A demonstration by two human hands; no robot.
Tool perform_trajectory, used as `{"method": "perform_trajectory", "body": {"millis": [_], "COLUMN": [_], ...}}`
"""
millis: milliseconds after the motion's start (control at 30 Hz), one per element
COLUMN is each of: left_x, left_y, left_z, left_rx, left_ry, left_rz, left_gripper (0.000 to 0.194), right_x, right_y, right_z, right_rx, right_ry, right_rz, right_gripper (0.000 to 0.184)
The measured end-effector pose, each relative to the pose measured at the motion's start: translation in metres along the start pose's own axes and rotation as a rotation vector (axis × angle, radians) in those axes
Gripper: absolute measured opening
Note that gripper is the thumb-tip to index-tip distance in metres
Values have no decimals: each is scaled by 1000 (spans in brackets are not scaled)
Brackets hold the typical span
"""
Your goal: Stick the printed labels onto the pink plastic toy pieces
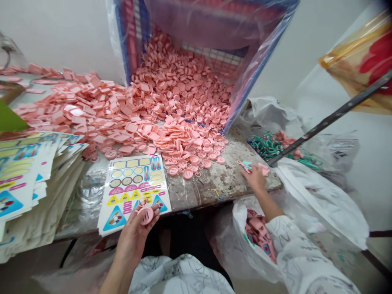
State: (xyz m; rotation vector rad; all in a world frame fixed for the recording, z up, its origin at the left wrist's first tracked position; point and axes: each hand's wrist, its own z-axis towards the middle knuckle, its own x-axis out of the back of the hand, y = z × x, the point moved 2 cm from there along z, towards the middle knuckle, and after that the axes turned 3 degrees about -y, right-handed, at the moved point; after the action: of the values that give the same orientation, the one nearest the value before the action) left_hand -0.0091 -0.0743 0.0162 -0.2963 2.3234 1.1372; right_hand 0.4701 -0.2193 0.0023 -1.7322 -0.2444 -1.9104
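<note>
My left hand (136, 232) is at the table's near edge, fingers curled round a small round pink plastic piece (146, 214), just over the corner of a sticker sheet (131, 188). My right hand (255, 177) reaches out to the table's right edge and closes on small pink and teal parts (249, 165). A large heap of round pink pieces (183, 102) spills from a tilted blue crate (241, 61) lined with clear plastic, and flat square pink pieces (82, 110) spread to the left.
A stack of printed sticker sheets (24, 175) lies at the left. A white bag (318, 196) and a bag of teal and pink parts (275, 147) sit to the right. An open bag of assembled pink parts (260, 237) hangs below the table edge. A dark bar (330, 118) crosses the right.
</note>
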Motion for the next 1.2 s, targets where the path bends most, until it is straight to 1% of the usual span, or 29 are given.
{"method": "perform_trajectory", "body": {"millis": [67, 100, 133, 167, 200, 233, 300, 333, 400, 433, 467, 533, 600, 667, 767, 833, 900, 967, 1033, 1100, 1200], "left_x": [4, 6, 8, 9, 10, 11, 11, 11, 11, 12, 12, 14, 17, 21, 26, 28, 28, 27, 25, 23, 25], "left_y": [3, 5, 7, 9, 11, 13, 16, 18, 22, 23, 25, 30, 34, 37, 39, 39, 38, 37, 34, 31, 28], "left_z": [1, 2, 3, 3, 4, 5, 7, 8, 10, 10, 11, 12, 12, 11, 9, 8, 8, 10, 11, 13, 14], "left_rx": [-15, -23, -32, -40, -47, -56, -76, -84, -87, -85, -87, -104, -125, -126, -116, -114, -110, -102, -95, -94, -98], "left_ry": [21, 31, 38, 41, 37, 31, 17, 11, 1, -2, -5, -6, 0, 8, 16, 11, 7, 4, -8, -27, -17], "left_rz": [-24, -32, -37, -40, -42, -42, -42, -40, -33, -29, -25, -19, -21, -34, -62, -76, -84, -86, -79, -69, -62], "left_gripper": [33, 33, 33, 33, 33, 35, 39, 41, 45, 47, 49, 50, 46, 43, 41, 40, 39, 39, 38, 37, 38], "right_x": [10, 12, 13, 12, 8, 4, -4, -6, -8, -9, -10, -14, -19, -25, -28, -25, -22, -21, -25, -30, -35], "right_y": [5, 0, -9, -24, -43, -67, -121, -148, -199, -222, -242, -277, -303, -321, -336, -338, -333, -323, -312, -302, -296], "right_z": [6, 6, 2, -5, -16, -32, -71, -92, -129, -142, -153, -163, -164, -163, -166, -170, -175, -181, -188, -195, -202], "right_rx": [-11, -4, 21, 63, 110, 202, 363, 446, 560, 611, 662, 745, 792, 809, 838, 844, 817, 766, 738, 747, 738], "right_ry": [101, 139, 143, 110, 37, -80, -268, -342, -399, -436, -466, -513, -519, -536, -589, -578, -544, -543, -564, -577, -574], "right_rz": [56, 110, 180, 260, 341, 420, 552, 584, 641, 677, 709, 756, 771, 763, 712, 686, 681, 681, 675, 662, 639], "right_gripper": [63, 64, 63, 62, 62, 59, 51, 47, 39, 36, 33, 30, 30, 30, 29, 30, 30, 30, 32, 35, 39]}}
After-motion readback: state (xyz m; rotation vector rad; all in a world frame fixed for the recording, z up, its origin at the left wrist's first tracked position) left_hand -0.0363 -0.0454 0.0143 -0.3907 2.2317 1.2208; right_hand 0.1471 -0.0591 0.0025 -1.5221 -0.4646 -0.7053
